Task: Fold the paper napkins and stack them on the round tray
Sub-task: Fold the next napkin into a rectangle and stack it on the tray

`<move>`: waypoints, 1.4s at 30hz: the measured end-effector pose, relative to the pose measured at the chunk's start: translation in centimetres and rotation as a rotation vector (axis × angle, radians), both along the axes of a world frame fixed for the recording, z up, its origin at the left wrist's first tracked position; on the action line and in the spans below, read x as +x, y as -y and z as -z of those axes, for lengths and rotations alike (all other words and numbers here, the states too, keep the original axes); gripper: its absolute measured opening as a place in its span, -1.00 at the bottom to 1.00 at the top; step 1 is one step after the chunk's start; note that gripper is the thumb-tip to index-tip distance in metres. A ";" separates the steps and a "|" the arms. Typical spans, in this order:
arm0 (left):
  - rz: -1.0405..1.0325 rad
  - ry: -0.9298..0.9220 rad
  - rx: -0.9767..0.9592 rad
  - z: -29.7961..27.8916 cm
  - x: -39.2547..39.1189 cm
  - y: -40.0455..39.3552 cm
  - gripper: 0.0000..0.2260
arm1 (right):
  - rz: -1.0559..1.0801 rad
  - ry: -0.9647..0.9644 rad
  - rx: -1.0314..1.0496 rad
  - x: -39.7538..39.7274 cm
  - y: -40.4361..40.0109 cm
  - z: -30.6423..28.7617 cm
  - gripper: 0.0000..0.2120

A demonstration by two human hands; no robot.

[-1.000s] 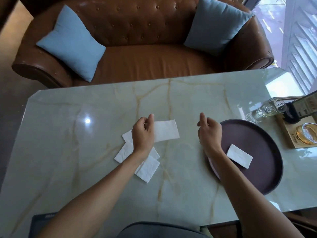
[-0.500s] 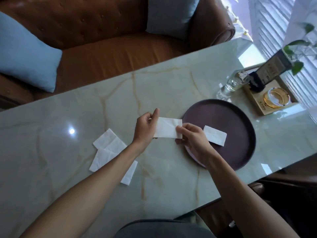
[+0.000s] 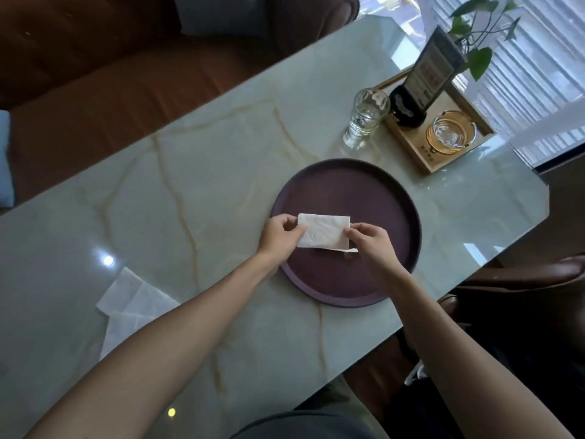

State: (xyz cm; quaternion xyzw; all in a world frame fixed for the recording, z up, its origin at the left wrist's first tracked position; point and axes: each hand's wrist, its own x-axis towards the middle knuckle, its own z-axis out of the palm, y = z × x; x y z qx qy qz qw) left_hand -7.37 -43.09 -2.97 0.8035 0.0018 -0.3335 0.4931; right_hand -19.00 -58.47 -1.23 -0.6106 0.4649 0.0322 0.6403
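No text can be read anywhere on the table. The upright card (image 3: 435,71) in its dark stand carries printed lines and boxed panels (too blurred to make out a single word), and the wooden tray (image 3: 428,153) under it bears a small dark mark on its near edge, likewise too small to read.

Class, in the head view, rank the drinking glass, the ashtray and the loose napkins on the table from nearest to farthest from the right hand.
From the right hand:
1. Drinking glass, beyond the tray.
2. Ashtray, far right, on the wooden stand.
3. Loose napkins, far left, past the left arm.
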 end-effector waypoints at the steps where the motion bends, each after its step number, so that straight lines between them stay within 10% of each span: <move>1: 0.028 0.022 0.033 0.7 -0.2 0.8 -0.95 | 0.001 -0.033 -0.023 -0.3 0.5 0.8 -0.82; 42: 0.130 0.095 0.239 4.8 -1.1 4.6 -0.79 | -0.023 -0.399 -0.331 -0.7 3.1 5.5 -0.83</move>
